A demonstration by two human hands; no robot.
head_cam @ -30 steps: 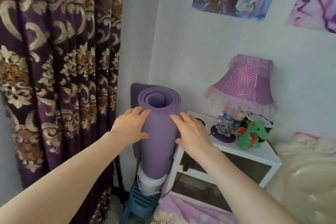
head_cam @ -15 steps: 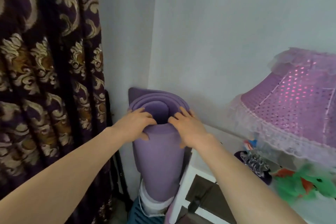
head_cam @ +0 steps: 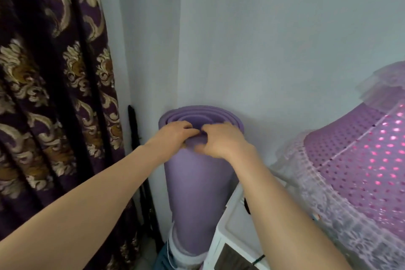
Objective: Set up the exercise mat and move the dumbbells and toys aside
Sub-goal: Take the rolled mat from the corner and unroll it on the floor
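A rolled purple exercise mat (head_cam: 197, 193) stands upright in the corner of the room, against the wall. My left hand (head_cam: 173, 135) grips its top rim from the left, fingers curled over the edge into the roll. From the right, my right hand (head_cam: 221, 142) clasps the same rim, fingers hooked inside. The two hands almost touch at the centre of the roll. The mat's lower end rests in something white on a blue object (head_cam: 163, 258). No dumbbells or toys are in view.
A dark purple curtain (head_cam: 54, 105) with gold pattern hangs at the left. A white bedside table (head_cam: 234, 232) stands right of the mat, carrying a lamp with a pink sequinned lace-trimmed shade (head_cam: 355, 171). A black strap (head_cam: 133, 129) hangs between curtain and mat.
My head has come closer and lower, so the mat fills more of the view. Both hands went from the roll's sides up over its top rim and closed on it.
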